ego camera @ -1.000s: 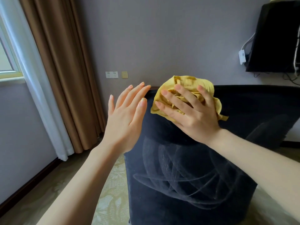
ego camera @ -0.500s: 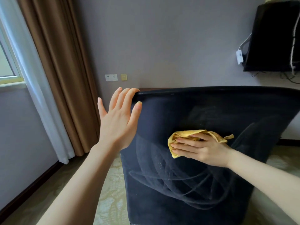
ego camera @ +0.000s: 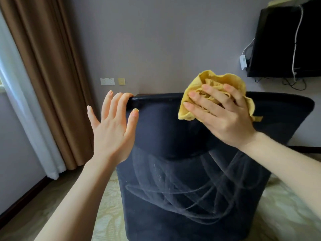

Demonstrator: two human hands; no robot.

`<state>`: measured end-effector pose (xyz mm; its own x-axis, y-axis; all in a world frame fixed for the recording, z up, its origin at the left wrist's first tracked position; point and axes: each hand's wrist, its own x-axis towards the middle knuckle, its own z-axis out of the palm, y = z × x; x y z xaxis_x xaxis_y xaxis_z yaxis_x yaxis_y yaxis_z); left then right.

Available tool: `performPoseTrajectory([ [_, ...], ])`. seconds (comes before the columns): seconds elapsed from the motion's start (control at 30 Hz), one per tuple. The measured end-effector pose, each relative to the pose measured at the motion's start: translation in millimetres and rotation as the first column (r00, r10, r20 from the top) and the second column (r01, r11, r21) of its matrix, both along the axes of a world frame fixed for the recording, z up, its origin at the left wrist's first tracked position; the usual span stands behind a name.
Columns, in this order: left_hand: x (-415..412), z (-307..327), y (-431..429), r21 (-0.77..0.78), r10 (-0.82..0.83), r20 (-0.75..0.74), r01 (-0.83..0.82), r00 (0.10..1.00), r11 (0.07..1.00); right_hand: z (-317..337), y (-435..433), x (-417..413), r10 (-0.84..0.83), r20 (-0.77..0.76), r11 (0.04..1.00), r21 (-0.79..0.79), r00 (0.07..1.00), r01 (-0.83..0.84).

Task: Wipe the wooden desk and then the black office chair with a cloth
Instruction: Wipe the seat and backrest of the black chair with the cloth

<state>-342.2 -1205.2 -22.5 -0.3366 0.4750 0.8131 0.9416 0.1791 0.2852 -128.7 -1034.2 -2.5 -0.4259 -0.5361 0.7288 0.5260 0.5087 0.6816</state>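
The back of the black office chair point(ego camera: 182, 188) fills the middle of the view, its mesh streaked with pale wipe marks. My right hand point(ego camera: 224, 115) presses a crumpled yellow cloth point(ego camera: 208, 84) flat against the top edge of the chair back, fingers spread and nearly straight over it. My left hand point(ego camera: 112, 129) is at the chair's upper left corner, fingers extended, fingertips resting on the rim. The wooden desk is mostly hidden behind the chair; only a thin dark strip shows above the rim.
Brown curtains point(ego camera: 52, 84) and a white sheer hang at the left by a window. Wall sockets point(ego camera: 107, 81) sit on the grey wall. A black screen point(ego camera: 286, 40) with dangling cables hangs at the upper right. Pale patterned carpet point(ego camera: 107, 206) covers the floor.
My right hand has swept the cloth from the middle of the chair back up to its top edge. My left hand has stayed at the upper left corner.
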Motion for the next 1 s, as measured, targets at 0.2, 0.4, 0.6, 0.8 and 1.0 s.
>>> performPoseTrajectory([
  [0.2,-11.1,1.6,2.0,-0.004,0.026,0.032,-0.026,0.999,1.000,-27.1,-0.4,-30.9,-0.024,-0.087,0.999,-0.032,0.996,0.021],
  [0.4,-19.6,4.7,-0.9,-0.038,0.070,0.054,-0.068,0.996,0.997,-65.5,5.4,-18.2,-0.032,0.243,0.997,-0.066,0.970,0.050],
  [0.6,-24.8,11.2,-6.4,-0.120,0.129,0.029,-0.125,0.991,0.985,-102.4,20.7,36.4,-0.156,0.566,0.979,-0.022,0.809,0.204],
  [0.8,-8.6,11.7,-3.4,-0.107,0.184,0.005,-0.182,0.983,0.977,-75.8,34.1,92.6,-0.196,0.472,0.976,0.012,0.859,0.216],
  [1.0,39.2,3.8,7.9,-0.103,-0.035,-0.229,0.012,0.973,0.995,-23.1,26.2,83.4,-0.107,0.118,0.994,0.017,0.987,0.106],
])
